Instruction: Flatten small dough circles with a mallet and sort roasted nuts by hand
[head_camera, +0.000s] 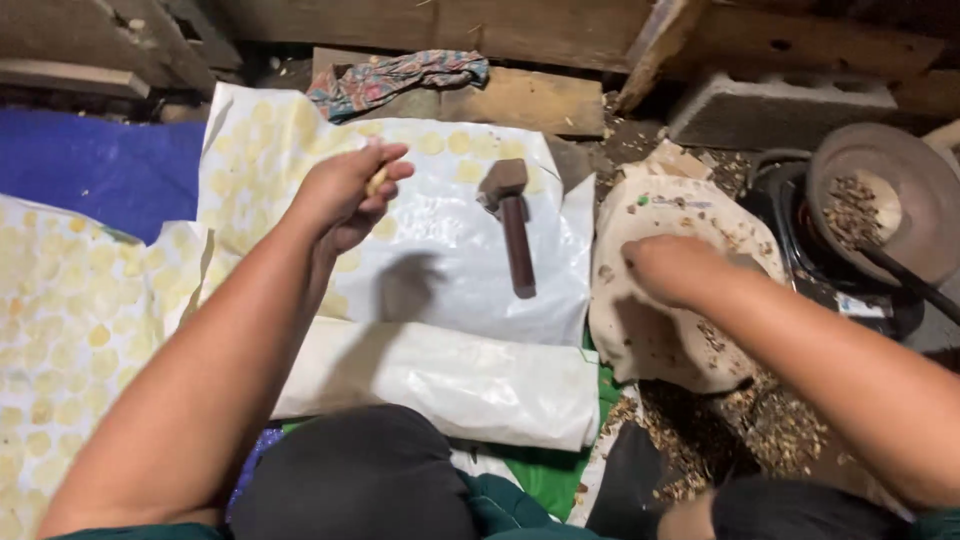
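Note:
My left hand (345, 195) is raised over a white plastic sheet (450, 270) dotted with flat yellow discs (430, 143), and it pinches one small yellowish piece (377, 181) between thumb and fingers. My right hand (672, 268) rests with its fingers curled on a pale worn stone slab (650, 340); what it holds, if anything, is hidden. A small dark hammer (512, 232) lies on the sheet between the two hands.
Another sheet of yellow discs (60, 330) lies at left beside a blue cloth (100, 170). A round pan of brown bits (880, 200) sits at right, above husk litter (770, 430). Wooden planks, a concrete block (780, 105) and a patterned rag (395, 78) line the back.

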